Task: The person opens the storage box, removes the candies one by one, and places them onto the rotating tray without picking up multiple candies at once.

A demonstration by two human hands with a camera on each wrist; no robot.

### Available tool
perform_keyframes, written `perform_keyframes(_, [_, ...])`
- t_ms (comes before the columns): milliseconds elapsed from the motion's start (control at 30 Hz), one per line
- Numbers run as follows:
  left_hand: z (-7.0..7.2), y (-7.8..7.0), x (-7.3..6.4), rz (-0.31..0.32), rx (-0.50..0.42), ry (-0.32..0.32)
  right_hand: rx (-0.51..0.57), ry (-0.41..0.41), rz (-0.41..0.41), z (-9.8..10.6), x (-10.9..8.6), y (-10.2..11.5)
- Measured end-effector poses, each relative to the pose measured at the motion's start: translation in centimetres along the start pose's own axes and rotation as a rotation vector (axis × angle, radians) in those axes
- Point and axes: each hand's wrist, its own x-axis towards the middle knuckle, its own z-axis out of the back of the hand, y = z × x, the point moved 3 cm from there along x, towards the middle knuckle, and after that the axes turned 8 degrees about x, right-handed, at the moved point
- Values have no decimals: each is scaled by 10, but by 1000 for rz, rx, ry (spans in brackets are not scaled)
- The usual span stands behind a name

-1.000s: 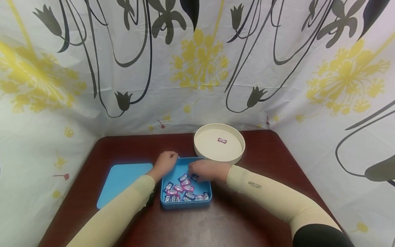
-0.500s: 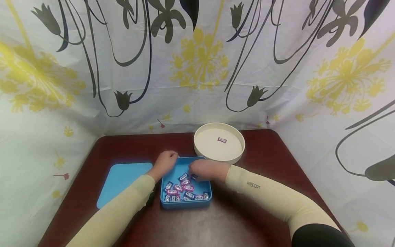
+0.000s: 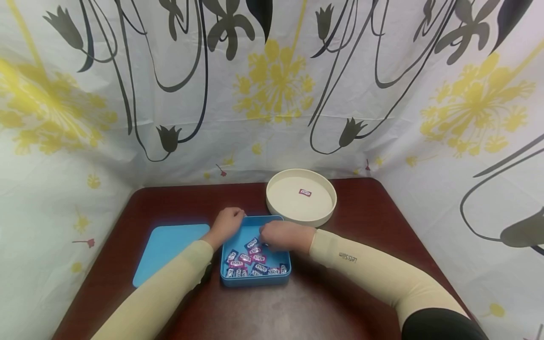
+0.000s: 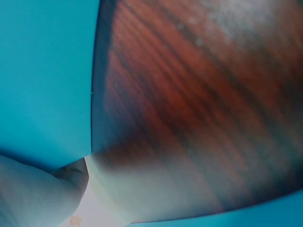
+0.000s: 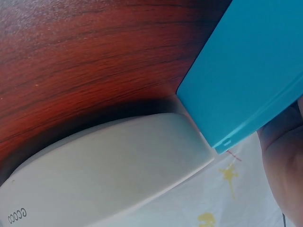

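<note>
Nearest first: table before the box, whose long axis seems to run away from the person. Packets, blue and pink, lie inside, many close to the near wall, others trailing up to the right hand. That hand is the nearer one to them; it reaches in over the right rim, fingertips hidden, so I cannot tell whether it pinches anything. Left of the box the lid lies flat, partly under the left sleeve. Left hand grips the rim near the far-left corner, fingers curled. Just beyond the far-right corner stands the round tray, holding a lone packet; gap narrow, contact unclear. Table shows on both sides. Patterned cloth bounds the back.
</note>
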Motion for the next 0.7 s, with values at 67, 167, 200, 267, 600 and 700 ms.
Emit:
perform_keyframes(67, [0,0,0,3,-2,1,2,5,-1,1,0,0])
perform_keyframes(167, [0,-1,0,6,-5,3,6,6,3,2,-1,0])
perform_keyframes(200, [1,-1,0,6,-6,3,11,8,2,2,-1,-1])
perform_keyframes(267, [1,0,0,4,-3,2,22,7,-1,3,-1,-1])
perform_keyframes(600, [1,0,-1,0,8,3,66,-7,-7,2,-1,-4])
perform_keyframes(700, [0,0,-1,0,7,1,70,-10,-8,0,-1,-5])
